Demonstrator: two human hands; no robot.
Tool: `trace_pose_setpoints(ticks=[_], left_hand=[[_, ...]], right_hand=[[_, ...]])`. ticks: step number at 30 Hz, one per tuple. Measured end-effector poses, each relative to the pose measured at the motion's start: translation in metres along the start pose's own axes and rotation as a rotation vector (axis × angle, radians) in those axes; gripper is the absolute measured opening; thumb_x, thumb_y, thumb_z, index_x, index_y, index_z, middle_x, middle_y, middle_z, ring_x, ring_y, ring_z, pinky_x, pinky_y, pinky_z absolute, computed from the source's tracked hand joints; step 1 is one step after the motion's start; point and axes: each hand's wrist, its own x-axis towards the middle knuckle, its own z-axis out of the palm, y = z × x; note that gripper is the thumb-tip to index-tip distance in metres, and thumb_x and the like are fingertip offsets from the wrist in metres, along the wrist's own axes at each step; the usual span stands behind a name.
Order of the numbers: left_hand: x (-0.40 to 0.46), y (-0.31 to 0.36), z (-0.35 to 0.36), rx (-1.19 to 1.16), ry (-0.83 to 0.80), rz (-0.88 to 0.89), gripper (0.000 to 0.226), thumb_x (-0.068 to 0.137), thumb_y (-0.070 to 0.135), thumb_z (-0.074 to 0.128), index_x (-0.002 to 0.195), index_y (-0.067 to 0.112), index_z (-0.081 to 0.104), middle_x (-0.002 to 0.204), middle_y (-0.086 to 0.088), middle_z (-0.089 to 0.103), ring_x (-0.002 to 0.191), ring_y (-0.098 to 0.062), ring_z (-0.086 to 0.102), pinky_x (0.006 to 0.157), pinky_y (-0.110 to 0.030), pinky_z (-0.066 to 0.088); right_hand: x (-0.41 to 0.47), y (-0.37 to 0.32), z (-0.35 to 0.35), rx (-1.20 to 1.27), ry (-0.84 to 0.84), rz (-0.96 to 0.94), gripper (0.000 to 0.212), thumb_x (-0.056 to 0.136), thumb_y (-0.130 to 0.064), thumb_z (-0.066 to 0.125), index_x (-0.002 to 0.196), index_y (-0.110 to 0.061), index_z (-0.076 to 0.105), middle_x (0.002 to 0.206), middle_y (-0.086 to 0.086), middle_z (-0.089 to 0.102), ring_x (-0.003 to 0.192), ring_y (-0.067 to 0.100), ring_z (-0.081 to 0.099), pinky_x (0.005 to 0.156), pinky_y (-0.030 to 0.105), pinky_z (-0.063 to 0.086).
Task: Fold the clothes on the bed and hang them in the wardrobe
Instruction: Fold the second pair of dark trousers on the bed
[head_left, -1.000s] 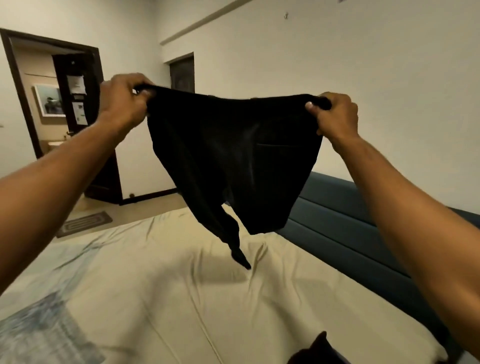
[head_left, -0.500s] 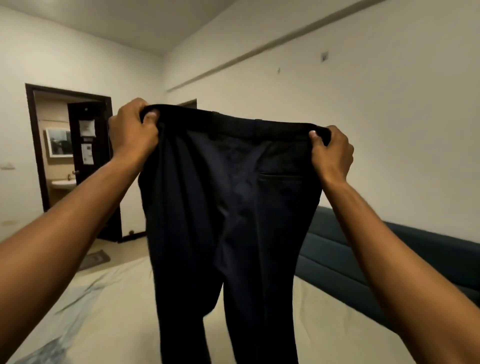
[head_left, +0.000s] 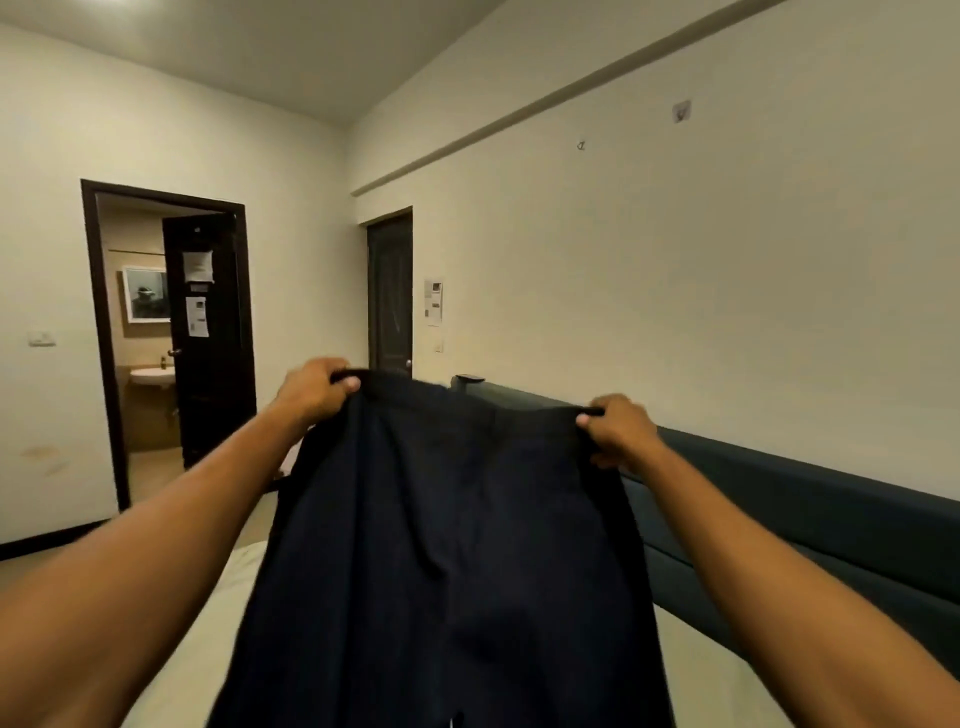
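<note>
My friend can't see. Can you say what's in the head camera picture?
Two hands, the left hand and right hand, hold up dark trousers by the waistband, over a bed in a pale-walled room with two dark doors.

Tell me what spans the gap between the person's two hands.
In the head view, the waistband of the dark trousers stretches between the left hand and the right hand; each hand grips one end, and the legs hang down.
</note>
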Motion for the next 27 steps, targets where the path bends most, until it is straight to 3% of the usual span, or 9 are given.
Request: trace_pose_setpoints(ticks=[3,6,9,12,16,18,21,23,27], left_hand=[[0.008,-0.02,0.024,-0.055,-0.024,-0.1,0.015,0.098,0.023,0.062,0.085,0.019,0.068,0.095,-0.015,0.07,0.09,-0.033,0.064,0.079,-0.035,0.051],[0.04,-0.001,0.016,-0.215,0.222,-0.103,0.012,0.096,0.023,0.064,0.103,0.02,0.074,0.105,-0.013,0.071,0.1,-0.034,0.064,0.092,-0.038,0.052],[0.062,0.032,-0.013,-0.458,0.402,-0.005,0.012,0.095,0.018,0.064,0.098,0.026,0.073,0.104,-0.008,0.072,0.101,-0.03,0.066,0.093,-0.041,0.055],[0.052,0.042,-0.035,-0.567,0.381,0.103,0.017,0.097,0.01,0.06,0.094,0.024,0.07,0.098,-0.004,0.07,0.095,-0.022,0.068,0.084,-0.035,0.058],[-0.018,0.012,-0.029,-0.582,0.104,0.173,0.014,0.098,0.0,0.057,0.104,0.007,0.068,0.093,-0.007,0.068,0.087,-0.013,0.068,0.08,-0.02,0.058],[-0.071,-0.019,-0.009,-0.543,-0.075,0.165,0.015,0.094,-0.005,0.059,0.095,0.007,0.069,0.084,0.0,0.07,0.083,-0.008,0.067,0.08,-0.017,0.056],[-0.161,-0.086,0.045,-0.395,-0.317,0.089,0.035,0.085,-0.007,0.068,0.078,0.026,0.075,0.079,0.017,0.074,0.077,0.006,0.065,0.078,-0.012,0.05],[-0.226,-0.134,0.094,-0.318,-0.452,0.017,0.048,0.082,-0.008,0.073,0.075,0.04,0.077,0.083,0.018,0.074,0.078,0.008,0.065,0.079,-0.013,0.049],[-0.384,-0.246,0.202,-0.139,-0.636,-0.107,0.057,0.074,-0.003,0.083,0.065,0.051,0.067,0.081,0.024,0.072,0.08,0.002,0.069,0.075,-0.011,0.049]], right_hand=[[0.014,0.034,0.034,0.076,0.032,0.03,0.009,0.099,-0.022,0.061,0.096,-0.015,0.066,0.098,0.014,0.066,0.081,0.033,0.069,0.075,0.049,0.061],[0.049,0.018,0.021,0.349,0.164,-0.062,0.007,0.097,-0.02,0.062,0.095,-0.015,0.067,0.099,0.011,0.068,0.092,0.031,0.066,0.086,0.052,0.058],[0.071,-0.023,-0.014,0.564,0.26,-0.177,0.011,0.094,-0.018,0.062,0.085,-0.023,0.066,0.092,0.002,0.069,0.095,0.028,0.067,0.09,0.052,0.056],[0.06,-0.039,-0.04,0.602,0.293,-0.272,0.009,0.09,-0.025,0.063,0.081,-0.026,0.065,0.087,-0.001,0.07,0.09,0.026,0.069,0.086,0.047,0.059],[0.005,-0.001,-0.03,0.483,0.26,-0.248,0.014,0.092,-0.019,0.06,0.08,-0.014,0.064,0.075,-0.001,0.062,0.071,0.016,0.06,0.061,0.031,0.055],[-0.031,0.044,-0.001,0.412,0.18,-0.189,0.018,0.091,-0.016,0.058,0.075,-0.01,0.063,0.072,0.005,0.059,0.066,0.016,0.055,0.054,0.029,0.051],[-0.1,0.136,0.059,0.178,-0.052,-0.036,0.025,0.086,-0.017,0.057,0.061,-0.015,0.059,0.063,0.004,0.054,0.064,0.02,0.05,0.061,0.035,0.046],[-0.15,0.196,0.097,0.007,-0.205,0.047,0.031,0.087,-0.016,0.058,0.056,-0.018,0.056,0.058,0.001,0.054,0.063,0.023,0.053,0.064,0.038,0.047],[-0.265,0.305,0.176,-0.309,-0.521,0.168,0.028,0.09,-0.028,0.057,0.07,-0.009,0.057,0.075,0.007,0.066,0.078,0.024,0.063,0.07,0.036,0.047]])
